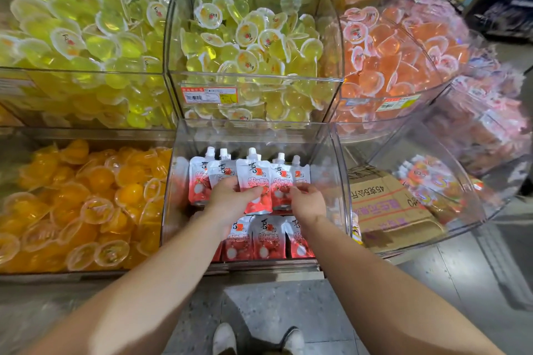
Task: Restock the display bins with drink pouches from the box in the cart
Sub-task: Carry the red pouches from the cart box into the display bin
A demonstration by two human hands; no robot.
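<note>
Both my hands reach into a clear plastic display bin [336, 153] in the lower middle of the shelf. A fan of several red-and-white spouted drink pouches [255, 176] stands upright at the bin's back. My left hand [230, 196] grips the lower part of these pouches, thumb across the front. Fingers of my right hand [307, 200] pinch the right-hand pouches of the same fan. A front row of three matching pouches [268, 236] lies below my wrists. The cart and its box are out of view.
Bins of yellow jelly cups [248, 46] sit above, orange jelly cups [86, 202] to the left, peach cups [398, 57] to the upper right. A flattened cardboard box [386, 204] lies in the curved bin on the right. My shoes [225, 337] stand on grey speckled floor.
</note>
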